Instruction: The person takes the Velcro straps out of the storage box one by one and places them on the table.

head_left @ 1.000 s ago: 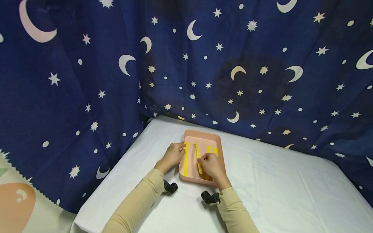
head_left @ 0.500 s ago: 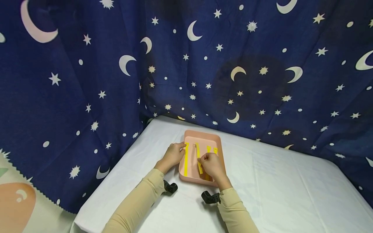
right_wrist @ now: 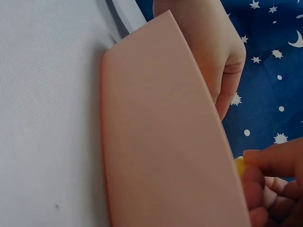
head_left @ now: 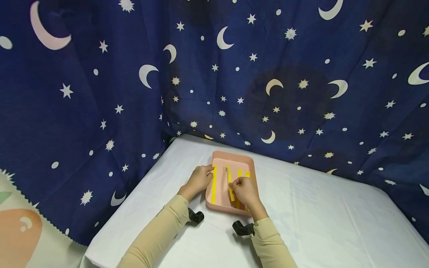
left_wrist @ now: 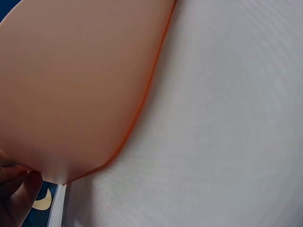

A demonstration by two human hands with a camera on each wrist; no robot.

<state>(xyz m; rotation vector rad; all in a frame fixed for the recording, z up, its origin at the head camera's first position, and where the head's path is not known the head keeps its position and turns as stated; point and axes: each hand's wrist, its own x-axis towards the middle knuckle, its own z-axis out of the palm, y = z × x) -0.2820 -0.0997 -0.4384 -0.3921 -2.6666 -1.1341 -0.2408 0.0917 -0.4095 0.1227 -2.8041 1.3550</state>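
Observation:
A shallow pink tray [head_left: 233,155] stands on the table with several narrow yellow straps in it, some with a wider end at the top. My left hand [head_left: 199,178] grips the tray's left rim, its fingertips close to the top of the leftmost strap [head_left: 214,186]. In the left wrist view, the fingers [left_wrist: 29,191] lie against the tray wall. My right hand [head_left: 245,190] is over the tray and pinches a yellow strap [head_left: 232,195] between thumb and fingers. Two more straps, one of them a strap [head_left: 240,172] near the right wall, are partly hidden by this hand.
A white cloth covers the table [head_left: 321,212]. Behind and to the left hangs a dark blue curtain [head_left: 197,52] with moons and stars. Black wrist mounts [head_left: 196,215] sit under both forearms.
The view has tilted up slightly. Both hands keep nearly the same places; the pinched strap has shifted only a little to the right.

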